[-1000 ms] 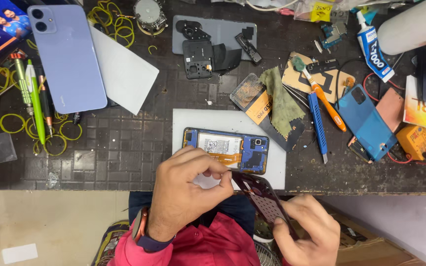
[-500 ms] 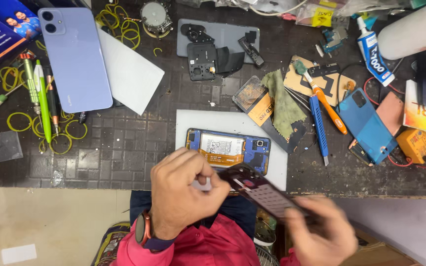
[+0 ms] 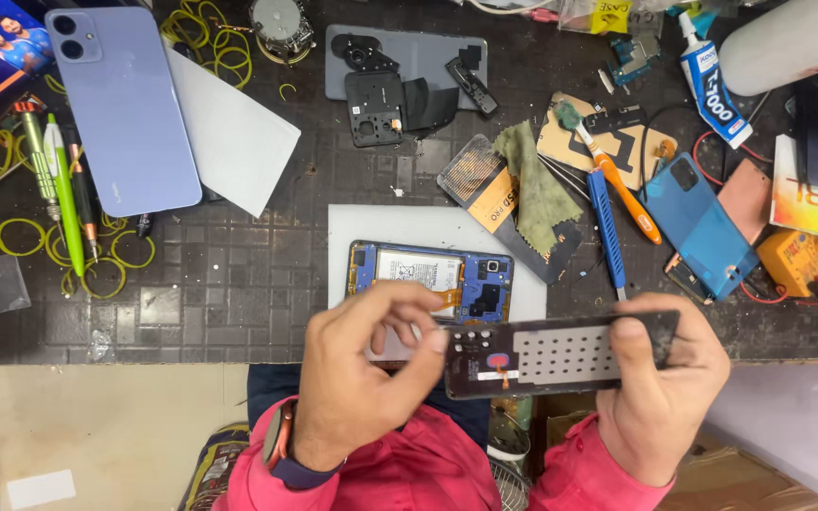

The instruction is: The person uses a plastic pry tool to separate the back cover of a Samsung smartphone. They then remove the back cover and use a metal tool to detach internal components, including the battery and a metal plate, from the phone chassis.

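Dark tiled workbench w/ white mat under an opened phone near centre, lilac phone back far left, yellow rubber bands left, blue back cover and glue tube right.

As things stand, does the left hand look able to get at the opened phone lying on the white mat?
Probably yes. The left hand hovers just in front of the opened phone on the white mat, with nothing between them. But its fingertips pinch the end of the dark panel held with the right hand, so it must let go first.
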